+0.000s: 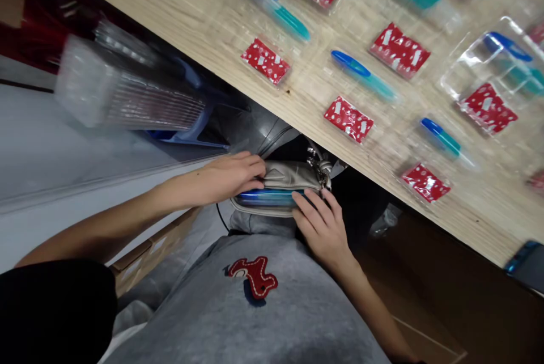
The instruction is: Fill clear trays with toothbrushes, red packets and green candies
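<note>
A small silvery-grey bag (289, 174) with a strap and metal fittings sits in my lap, its top gaping. Inside the gap lies a shiny blue, long object (272, 197); its kind is not clear. My left hand (242, 176) is closed at the bag's left end, fingertips curled over its rim. On the right side, my right hand (321, 222) grips the bag's near edge with bent fingers, the tips reaching the blue object and the opening. Parts of the blue object are covered by my fingers.
On the wooden table (204, 29) stand several clear plastic trays holding blue-and-teal pen-like items (363, 73) and red dotted packets (349, 119). A phone (527, 267) lies at its right edge. Stacked clear trays (144, 92) rest on a blue stool (199, 120) at left.
</note>
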`<control>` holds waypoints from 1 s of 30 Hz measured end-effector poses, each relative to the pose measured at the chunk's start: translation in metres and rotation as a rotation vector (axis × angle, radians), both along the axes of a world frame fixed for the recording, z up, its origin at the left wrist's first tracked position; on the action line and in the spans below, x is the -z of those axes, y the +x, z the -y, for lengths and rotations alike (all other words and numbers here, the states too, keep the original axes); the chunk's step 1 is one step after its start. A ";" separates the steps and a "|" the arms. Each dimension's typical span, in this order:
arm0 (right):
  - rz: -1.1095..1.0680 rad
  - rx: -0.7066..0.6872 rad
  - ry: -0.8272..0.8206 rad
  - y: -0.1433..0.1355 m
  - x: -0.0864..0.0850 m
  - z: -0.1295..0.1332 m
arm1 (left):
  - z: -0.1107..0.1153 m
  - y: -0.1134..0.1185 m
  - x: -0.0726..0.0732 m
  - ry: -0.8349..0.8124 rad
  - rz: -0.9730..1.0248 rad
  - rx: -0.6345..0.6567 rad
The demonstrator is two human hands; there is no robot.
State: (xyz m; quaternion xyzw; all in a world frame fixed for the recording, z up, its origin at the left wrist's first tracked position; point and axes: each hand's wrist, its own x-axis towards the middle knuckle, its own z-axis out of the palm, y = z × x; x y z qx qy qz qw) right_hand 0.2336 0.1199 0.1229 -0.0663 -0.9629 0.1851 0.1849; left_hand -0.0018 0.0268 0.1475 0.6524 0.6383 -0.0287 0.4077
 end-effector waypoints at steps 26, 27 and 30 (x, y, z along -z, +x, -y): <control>0.010 0.201 0.072 -0.014 -0.001 -0.005 | -0.005 -0.010 -0.011 0.021 0.239 -0.064; 0.011 0.192 0.091 -0.015 -0.002 -0.002 | -0.005 -0.009 -0.012 0.011 0.234 -0.056; 0.025 0.109 0.103 -0.019 -0.002 0.003 | -0.004 -0.006 -0.013 0.009 0.229 -0.040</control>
